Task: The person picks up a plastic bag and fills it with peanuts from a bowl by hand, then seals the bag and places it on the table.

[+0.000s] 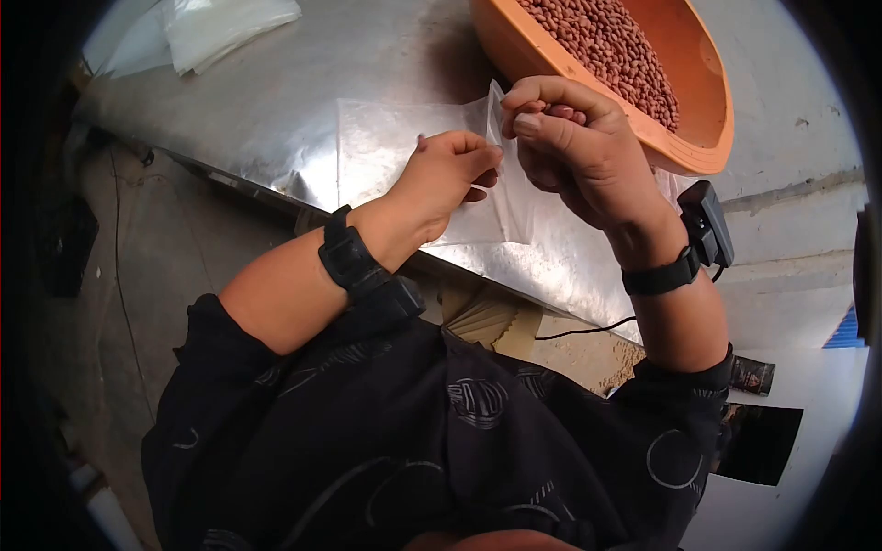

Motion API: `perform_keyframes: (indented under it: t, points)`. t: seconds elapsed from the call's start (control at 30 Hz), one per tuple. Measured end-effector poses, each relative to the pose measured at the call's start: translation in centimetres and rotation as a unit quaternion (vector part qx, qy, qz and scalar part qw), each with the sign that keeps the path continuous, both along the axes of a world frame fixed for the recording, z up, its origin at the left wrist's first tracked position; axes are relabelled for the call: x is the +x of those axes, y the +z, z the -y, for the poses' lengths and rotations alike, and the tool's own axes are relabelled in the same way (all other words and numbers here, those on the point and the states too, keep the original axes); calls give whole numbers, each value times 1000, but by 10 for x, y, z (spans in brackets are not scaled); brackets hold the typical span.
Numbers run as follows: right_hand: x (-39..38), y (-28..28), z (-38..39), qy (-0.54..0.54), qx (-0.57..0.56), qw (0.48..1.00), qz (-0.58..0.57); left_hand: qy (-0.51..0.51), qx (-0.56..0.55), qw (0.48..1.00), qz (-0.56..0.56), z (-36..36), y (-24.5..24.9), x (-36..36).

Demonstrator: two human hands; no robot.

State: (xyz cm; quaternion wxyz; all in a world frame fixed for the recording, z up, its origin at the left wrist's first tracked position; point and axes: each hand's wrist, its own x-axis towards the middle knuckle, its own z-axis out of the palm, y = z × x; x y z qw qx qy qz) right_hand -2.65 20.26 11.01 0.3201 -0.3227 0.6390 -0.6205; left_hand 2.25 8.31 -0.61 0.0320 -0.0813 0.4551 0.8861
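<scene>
A clear plastic bag lies on the metal tabletop, its right side lifted into an upright fold. My left hand is closed in a pinch on the bag, thumb and forefinger together near that fold. Just right of the bag's raised corner, my right hand is curled, with the forefinger bent over toward the thumb. Several small reddish peanuts show inside this curl. Behind the right hand stands an orange basin holding a heap of red-skinned peanuts.
More clear plastic bags are stacked at the far left of the metal table. The table's near edge runs diagonally below my hands. A black device is strapped to my right wrist, and a black cable hangs below.
</scene>
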Motion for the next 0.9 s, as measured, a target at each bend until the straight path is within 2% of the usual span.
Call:
perform_keyframes:
  t: [0.1,0.3,0.53,0.63,0.83,0.9]
  points:
    - [0,-29,7,-66,3,994,89,-3,4,1000,-13,2,-3,-1]
    - [-24,-59,-3,-174,115,977,50,11,34,999,-38,7,-12,-6]
    - [-25,-72,1,-150,143,978,1,19,48,994,-94,6,-14,-5]
    - [-27,-58,-1,-88,197,976,-29,25,60,994,-87,8,-15,-5]
    - [-29,-54,0,12,137,988,-73,42,83,993,-78,30,-14,9]
    - [-21,-56,9,10,90,995,-52,53,98,990,-90,36,-13,16]
